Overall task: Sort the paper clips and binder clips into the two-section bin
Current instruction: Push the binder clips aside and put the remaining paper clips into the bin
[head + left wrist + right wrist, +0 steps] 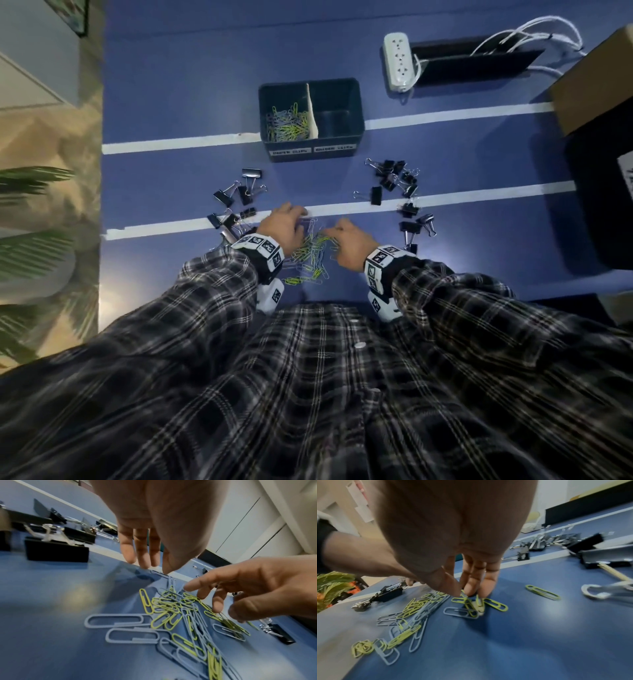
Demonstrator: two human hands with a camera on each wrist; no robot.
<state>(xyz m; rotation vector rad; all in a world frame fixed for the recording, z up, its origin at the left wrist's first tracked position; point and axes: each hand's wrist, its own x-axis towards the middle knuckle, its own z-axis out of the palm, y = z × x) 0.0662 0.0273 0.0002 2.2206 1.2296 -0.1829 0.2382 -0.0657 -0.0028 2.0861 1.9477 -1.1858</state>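
plaid sleeves (219, 301) | hands: left (284, 228) spread, right (349, 245) pinching wiry paper clips (471, 604)

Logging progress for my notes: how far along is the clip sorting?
Partly done. The bin already holds paper clips in its left section; the right section looks empty. Both hands, left hand and right hand, are gathering the paper clip pile. All binder clips remain outside.

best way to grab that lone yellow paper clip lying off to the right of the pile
Pinch the yellow paper clip across its long sides from straight above. It lies flat and alone on the blue table, so fingertips can straddle it; sliding a nail under one rounded end would probably help.
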